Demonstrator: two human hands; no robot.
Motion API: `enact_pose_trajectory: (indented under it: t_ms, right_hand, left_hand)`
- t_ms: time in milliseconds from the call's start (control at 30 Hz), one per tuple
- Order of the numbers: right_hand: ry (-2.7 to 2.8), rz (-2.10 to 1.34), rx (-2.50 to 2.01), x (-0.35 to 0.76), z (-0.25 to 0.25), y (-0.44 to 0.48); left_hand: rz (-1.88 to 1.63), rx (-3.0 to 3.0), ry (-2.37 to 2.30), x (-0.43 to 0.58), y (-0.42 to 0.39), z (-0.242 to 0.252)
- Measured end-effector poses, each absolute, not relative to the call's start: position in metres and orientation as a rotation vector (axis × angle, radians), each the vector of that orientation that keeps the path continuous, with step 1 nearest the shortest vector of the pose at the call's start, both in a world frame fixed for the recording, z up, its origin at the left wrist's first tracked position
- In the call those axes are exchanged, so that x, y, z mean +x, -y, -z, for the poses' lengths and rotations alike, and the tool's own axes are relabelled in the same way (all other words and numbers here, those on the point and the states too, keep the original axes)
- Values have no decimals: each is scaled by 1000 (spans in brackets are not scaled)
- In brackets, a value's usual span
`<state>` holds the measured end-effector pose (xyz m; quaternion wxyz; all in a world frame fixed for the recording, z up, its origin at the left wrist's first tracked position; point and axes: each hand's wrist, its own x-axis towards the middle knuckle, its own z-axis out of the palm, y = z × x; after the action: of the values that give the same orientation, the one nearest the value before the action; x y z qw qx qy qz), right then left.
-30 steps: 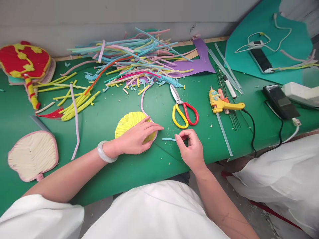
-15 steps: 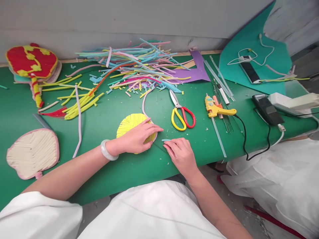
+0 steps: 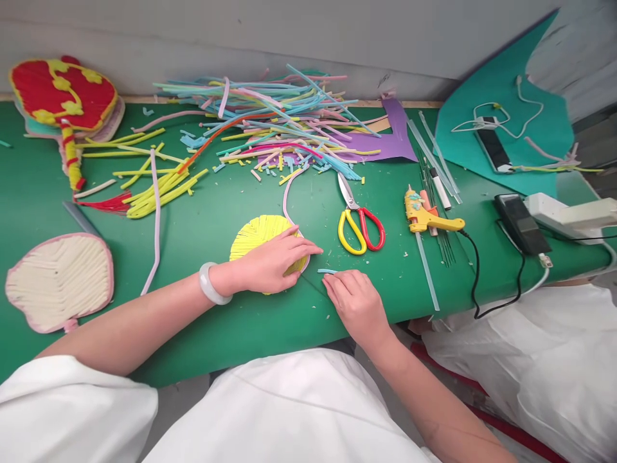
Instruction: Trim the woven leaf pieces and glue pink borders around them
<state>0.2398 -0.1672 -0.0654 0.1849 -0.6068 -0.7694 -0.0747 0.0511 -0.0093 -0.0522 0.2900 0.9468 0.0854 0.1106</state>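
1. Left hand (image 3: pixel 274 260): palm down, fingers extended across yellow disc (image 3: pixel 253 238); no grip visible.
2. Right hand (image 3: pixel 359 305): fingertips pinched on light-blue strip (image 3: pixel 326 271), just right of disc, near tabletop's (image 3: pixel 216 347) front edge.
3. Strip: probably light, bendy, easily crushed; pinch near one end.
4. Disc: front-middle of tabletop, lilac strip (image 3: pixel 286 196) along its right rim. Likely light, soft-faced; steady by flat palm or rim.
5. Scissors (image 3: pixel 355 218) beyond right hand; glue gun (image 3: pixel 431 222) nearer tabletop's right end; strip pile (image 3: pixel 260 106) along back edge.
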Motion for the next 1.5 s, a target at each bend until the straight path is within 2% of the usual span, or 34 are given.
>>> enact_pose_trajectory:
  t_ms: [267, 533, 800, 1100, 1233, 1500]
  right_hand:
    - [2157, 208, -1709, 243, 65, 161]
    - [1636, 143, -1825, 269, 52, 172]
    - [1956, -197, -1748, 253, 51, 180]
    - [2285, -29, -1724, 258, 54, 171]
    - [2225, 97, -1745, 263, 55, 164]
    - [1923, -118, -1759, 272, 51, 136]
  left_hand:
    - [-298, 2543, -226, 50, 9, 55]
    - [-297, 2529, -231, 51, 9, 56]
    - [-309, 2521, -216, 51, 9, 57]
    - [-311, 2514, -217, 52, 9, 56]
    - [-317, 2516, -221, 51, 9, 57]
    - [-330, 2504, -219, 52, 9, 57]
